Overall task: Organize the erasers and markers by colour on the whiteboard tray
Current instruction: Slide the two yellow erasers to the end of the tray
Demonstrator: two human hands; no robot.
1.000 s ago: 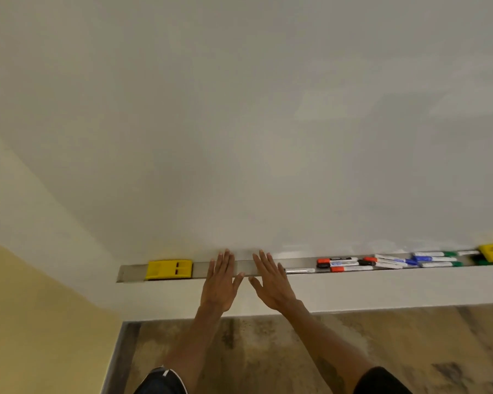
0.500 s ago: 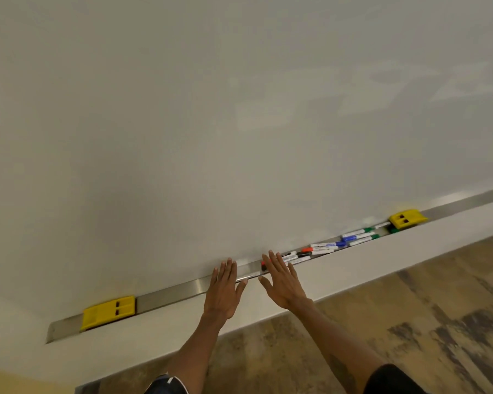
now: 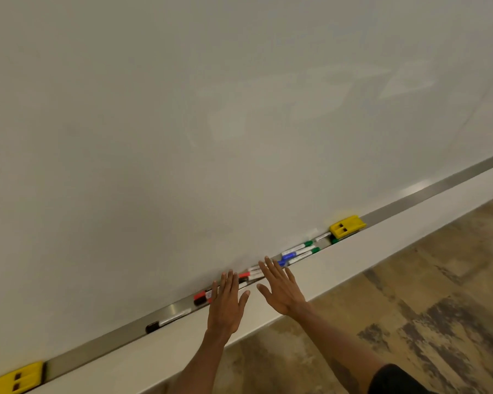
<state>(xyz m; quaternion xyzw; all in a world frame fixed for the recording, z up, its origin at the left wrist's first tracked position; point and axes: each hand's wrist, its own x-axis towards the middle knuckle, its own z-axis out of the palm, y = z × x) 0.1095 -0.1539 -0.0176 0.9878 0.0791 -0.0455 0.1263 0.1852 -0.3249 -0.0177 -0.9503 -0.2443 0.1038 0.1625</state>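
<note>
A long metal tray [image 3: 106, 344] runs under the whiteboard. On it lie a black-capped marker [image 3: 165, 322], red and black markers [image 3: 202, 297], more red ones [image 3: 249, 274], blue markers [image 3: 289, 255] and green markers [image 3: 308, 245]. One yellow eraser [image 3: 347, 226] sits at the right end of the markers, another yellow eraser [image 3: 13, 379] at the far left. My left hand [image 3: 227, 304] and my right hand [image 3: 281, 288] are flat, fingers spread, over the tray's front edge near the red markers. Neither holds anything.
The whiteboard [image 3: 239, 123] fills the upper view. Below the tray is a white wall ledge [image 3: 353, 260], then a patchy brown floor [image 3: 424, 308]. The tray continues bare to the right [image 3: 439, 183].
The view has swung right along the tray. Both hands have moved right from the bare stretch near the left eraser to the red markers, still flat and apart.
</note>
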